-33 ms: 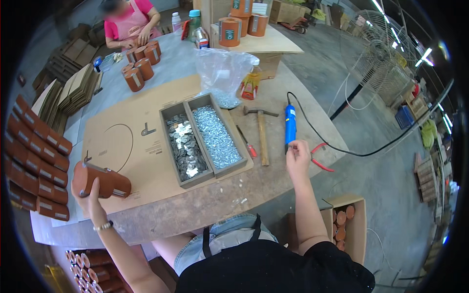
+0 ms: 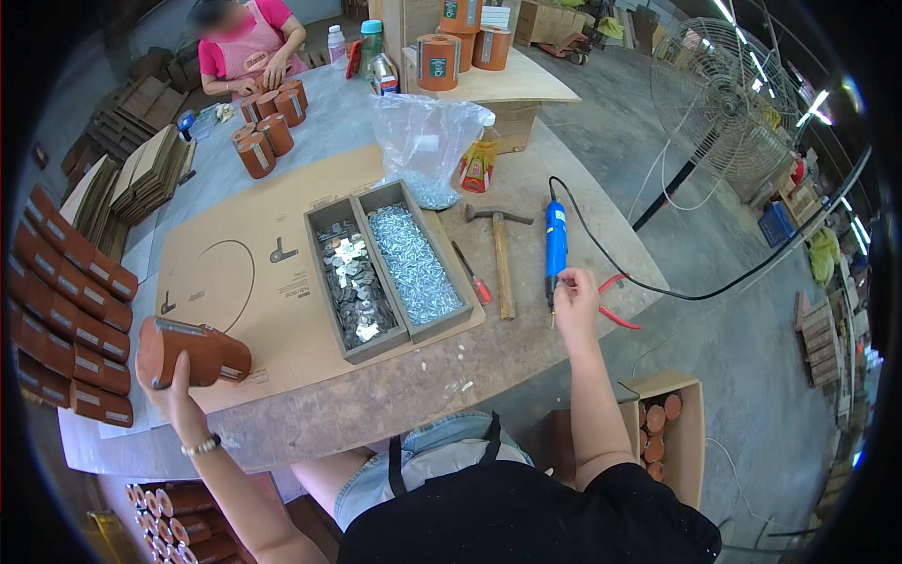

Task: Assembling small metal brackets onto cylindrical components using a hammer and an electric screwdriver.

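At the left table edge, my left hand (image 2: 178,390) is closed around a brown cylindrical container (image 2: 202,350) with a metal strip along its side, lying tilted over the cardboard sheet. My right hand (image 2: 577,299) has its fingers pinched together beside the lower end of a blue electric screwdriver (image 2: 557,240). Its fingertips seem to touch the tool's side; anything between them is hidden. A thin bit shows below the tool. Between my hands stand two grey trays, one with flat metal pieces (image 2: 355,282), the other with small silver screws (image 2: 413,258).
A hammer (image 2: 505,263), a red-handled screwdriver (image 2: 480,287) and red-handled pliers (image 2: 617,318) lie nearby. Behind the trays are a clear bag (image 2: 423,141) and a bottle (image 2: 480,160). Brown containers (image 2: 80,310) are stacked left. A co-worker (image 2: 254,52) handles others. A fan (image 2: 723,103) stands right.
My right hand has shifted slightly right and down, uncovering the electric screwdriver's lower end and bit. My left hand keeps hold of the container, almost unmoved.
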Tool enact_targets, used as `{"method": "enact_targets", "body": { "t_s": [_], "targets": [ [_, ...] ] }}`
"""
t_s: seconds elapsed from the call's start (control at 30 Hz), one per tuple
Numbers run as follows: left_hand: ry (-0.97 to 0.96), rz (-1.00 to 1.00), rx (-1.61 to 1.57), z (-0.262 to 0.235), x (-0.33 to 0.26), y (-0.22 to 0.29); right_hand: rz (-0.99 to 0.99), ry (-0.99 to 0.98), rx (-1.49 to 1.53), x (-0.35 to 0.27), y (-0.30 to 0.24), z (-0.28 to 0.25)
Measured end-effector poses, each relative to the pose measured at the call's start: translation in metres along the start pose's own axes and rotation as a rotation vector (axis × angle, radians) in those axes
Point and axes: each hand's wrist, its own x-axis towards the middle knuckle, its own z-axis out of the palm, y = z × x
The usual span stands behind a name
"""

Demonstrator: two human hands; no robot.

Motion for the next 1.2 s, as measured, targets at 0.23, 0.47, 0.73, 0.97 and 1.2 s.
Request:
{"method": "enact_targets", "body": {
  "t_s": [0.23,0.47,0.73,0.97,1.2],
  "targets": [
    [-0.441,0.023,-0.037,0.029,-0.122,0.04,0.282,-0.168,-0.694,0.043,0.045,0.031],
    [-0.464,-0.215,-0.009,0.093,-0.215,0.014,0.496,-0.378,-0.626,0.083,0.092,0.039],
    [-0.441,-0.087,0.137,0.109,-0.242,-0.032,0.401,-0.228,0.336,0.042,0.018,-0.015],
    [-0.474,0.088,-0.076,0.095,-0.172,0.0,0.119,-0.343,0.952,0.014,-0.097,-0.063],
    [-1.028,0.248,0.265,0.207,-0.093,0.036,-0.036,-0.464,1.31,-0.009,-0.141,-0.083]
  ]
}}
